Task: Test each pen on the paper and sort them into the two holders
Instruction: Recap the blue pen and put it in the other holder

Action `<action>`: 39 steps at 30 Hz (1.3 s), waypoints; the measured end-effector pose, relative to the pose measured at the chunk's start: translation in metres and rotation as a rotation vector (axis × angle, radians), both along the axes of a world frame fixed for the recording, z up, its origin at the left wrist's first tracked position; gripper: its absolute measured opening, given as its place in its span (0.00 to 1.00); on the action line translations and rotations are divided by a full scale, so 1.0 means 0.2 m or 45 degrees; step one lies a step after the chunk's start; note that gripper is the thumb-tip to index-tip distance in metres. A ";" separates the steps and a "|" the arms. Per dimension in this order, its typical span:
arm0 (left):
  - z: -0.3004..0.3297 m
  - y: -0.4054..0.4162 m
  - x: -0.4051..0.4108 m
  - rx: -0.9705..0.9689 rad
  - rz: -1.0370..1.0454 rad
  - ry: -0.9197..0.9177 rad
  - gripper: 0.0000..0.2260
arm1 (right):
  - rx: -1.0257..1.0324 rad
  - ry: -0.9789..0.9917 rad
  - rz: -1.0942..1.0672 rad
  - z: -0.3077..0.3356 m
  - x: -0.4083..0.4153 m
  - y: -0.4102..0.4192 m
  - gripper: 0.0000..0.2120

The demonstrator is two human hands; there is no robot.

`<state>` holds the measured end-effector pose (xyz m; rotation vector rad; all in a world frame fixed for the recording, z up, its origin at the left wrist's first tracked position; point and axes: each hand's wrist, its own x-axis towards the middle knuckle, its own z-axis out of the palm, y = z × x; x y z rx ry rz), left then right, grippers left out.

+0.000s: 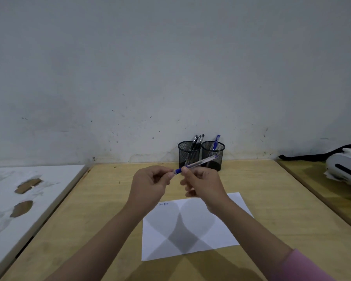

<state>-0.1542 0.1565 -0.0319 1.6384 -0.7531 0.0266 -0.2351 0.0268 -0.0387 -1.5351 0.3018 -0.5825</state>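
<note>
Above the wooden table, both hands hold a blue pen [199,163] with a clear barrel. My right hand [203,184] pinches it at the blue grip. My left hand [151,184] grips its tip end, where a cap may sit; I cannot tell. A white paper sheet [193,230] lies below the hands, with small scribbles near its top left corner. At the back stand two black mesh holders. The left holder [188,154] contains three black pens. One blue pen [215,144] stands in the right holder [213,154].
A white board [18,199] with brown patches lies to the left of the table. At the far right, a white device [346,169] with a black strap rests on a second wooden surface. A grey wall rises right behind the holders.
</note>
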 end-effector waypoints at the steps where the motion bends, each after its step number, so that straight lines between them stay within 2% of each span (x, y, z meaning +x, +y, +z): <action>1: 0.01 -0.03 0.00 0.026 0.036 -0.024 0.06 | -0.099 0.054 -0.101 -0.01 0.00 -0.01 0.14; 3: 0.02 -0.08 0.03 0.074 0.079 -0.060 0.03 | -0.425 0.006 -0.305 -0.03 -0.01 -0.03 0.16; 5: 0.04 -0.12 0.06 0.131 0.077 -0.088 0.03 | -0.734 -0.151 -0.455 -0.02 -0.03 -0.08 0.09; 6: 0.05 -0.14 0.07 0.158 0.057 -0.105 0.04 | -0.849 -0.194 -0.487 0.00 -0.04 -0.11 0.06; 9: 0.09 -0.22 0.08 0.183 -0.019 -0.123 0.06 | -1.055 -0.155 -0.415 0.03 -0.06 -0.21 0.10; 11: 0.11 -0.28 0.08 0.185 -0.068 -0.110 0.08 | -1.044 -0.120 -0.352 0.04 -0.06 -0.26 0.12; 16: 0.13 -0.43 0.09 0.125 -0.121 -0.068 0.10 | -1.107 -0.166 -0.315 0.04 -0.04 -0.38 0.08; 20: 0.09 -0.54 0.11 0.078 -0.080 -0.083 0.08 | -1.029 -0.158 -0.384 0.06 -0.01 -0.49 0.18; 23: 0.03 -0.61 0.17 0.251 -0.037 -0.467 0.08 | -0.932 -0.182 -0.513 0.09 0.03 -0.60 0.23; 25: -0.03 -0.66 0.24 0.544 -0.069 -0.746 0.19 | -0.878 -0.196 -0.591 0.14 0.07 -0.68 0.21; 28: -0.10 -0.74 0.33 0.948 -0.105 -0.919 0.30 | -0.788 -0.215 -0.696 0.21 0.14 -0.79 0.18; 30: -0.14 -0.80 0.37 1.071 -0.147 -0.977 0.32 | -0.740 -0.231 -0.748 0.24 0.19 -0.86 0.17; 33: -0.18 -0.87 0.42 1.125 -0.241 -0.966 0.32 | -0.714 -0.230 -0.786 0.25 0.28 -0.93 0.14; 39: -0.28 -0.92 0.46 0.925 -0.216 -0.944 0.32 | -0.800 0.017 -0.735 0.11 0.42 -0.99 0.11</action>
